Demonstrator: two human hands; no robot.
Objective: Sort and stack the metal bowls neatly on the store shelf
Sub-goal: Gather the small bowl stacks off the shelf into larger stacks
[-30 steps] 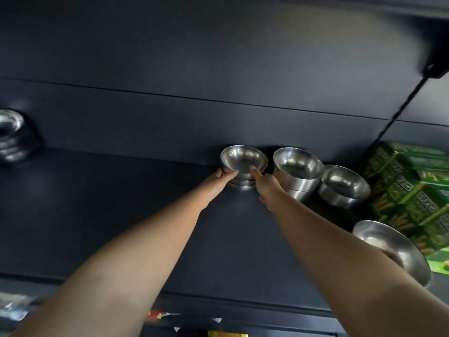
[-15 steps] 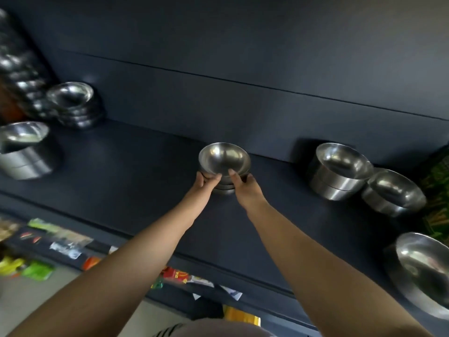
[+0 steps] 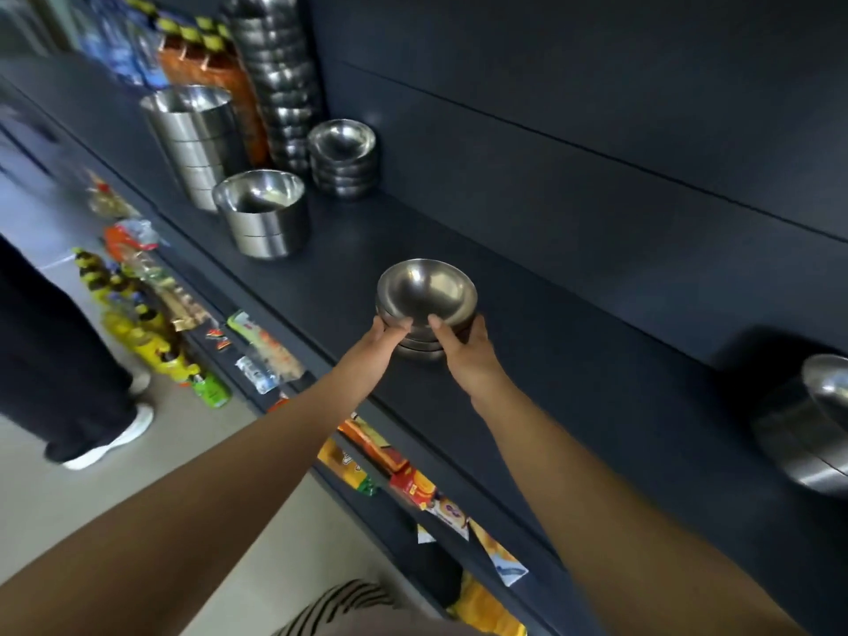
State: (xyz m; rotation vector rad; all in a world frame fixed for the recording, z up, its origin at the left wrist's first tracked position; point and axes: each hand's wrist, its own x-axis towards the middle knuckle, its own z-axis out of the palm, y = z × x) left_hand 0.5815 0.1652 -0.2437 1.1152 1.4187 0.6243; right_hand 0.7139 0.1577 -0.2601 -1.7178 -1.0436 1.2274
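In the head view, the left hand (image 3: pixel 384 335) and the right hand (image 3: pixel 461 344) grip a small stack of metal bowls (image 3: pixel 426 300) from both sides, fingers curled around its lower part. The stack is over the middle of the dark shelf (image 3: pixel 573 360). Further left stand another stack of small bowls (image 3: pixel 343 158) and a stack of steel pots (image 3: pixel 264 213).

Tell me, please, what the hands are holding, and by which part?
Both hands, left and right, grip a small stack of metal bowls by its near sides, below the top rim.
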